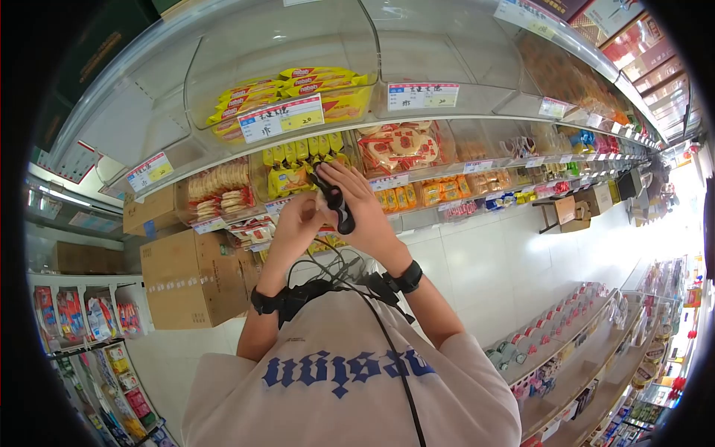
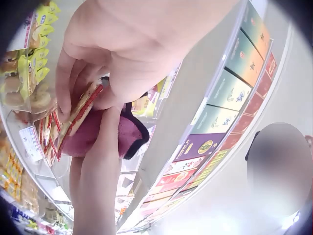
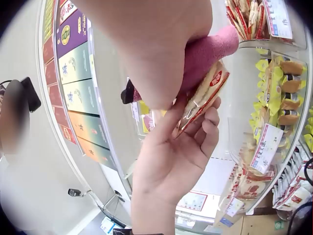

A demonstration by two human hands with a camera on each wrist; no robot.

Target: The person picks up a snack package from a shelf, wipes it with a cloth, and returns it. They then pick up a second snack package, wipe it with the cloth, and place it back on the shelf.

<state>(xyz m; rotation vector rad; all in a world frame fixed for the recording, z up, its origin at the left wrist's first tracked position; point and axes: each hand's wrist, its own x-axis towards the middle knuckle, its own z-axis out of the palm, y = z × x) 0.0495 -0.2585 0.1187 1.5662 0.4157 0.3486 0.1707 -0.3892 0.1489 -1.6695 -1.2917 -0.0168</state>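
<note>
My left hand (image 1: 296, 220) pinches a flat, pale packaged snack (image 3: 208, 90) in a clear wrapper with red edges, its thumb on one face and its fingers on the other. Beside it my right hand (image 1: 359, 207) holds a pink cloth (image 2: 88, 138) with black edging between thumb and fingers. The cloth lies against the snack's wrapper in the right wrist view. Both hands meet in front of the shelf, over yellow snack packs (image 1: 288, 181). In the head view the right hand hides most of the cloth, and the snack is largely covered.
Clear bins of yellow packs (image 1: 328, 86) with price tags (image 1: 279, 119) line the shelf above. Flat red-and-white packs (image 1: 217, 186) lie to the left. Cardboard boxes (image 1: 186, 279) stand on the floor at left. Behind on the right is another shelf (image 1: 588, 365). Cables hang at my chest.
</note>
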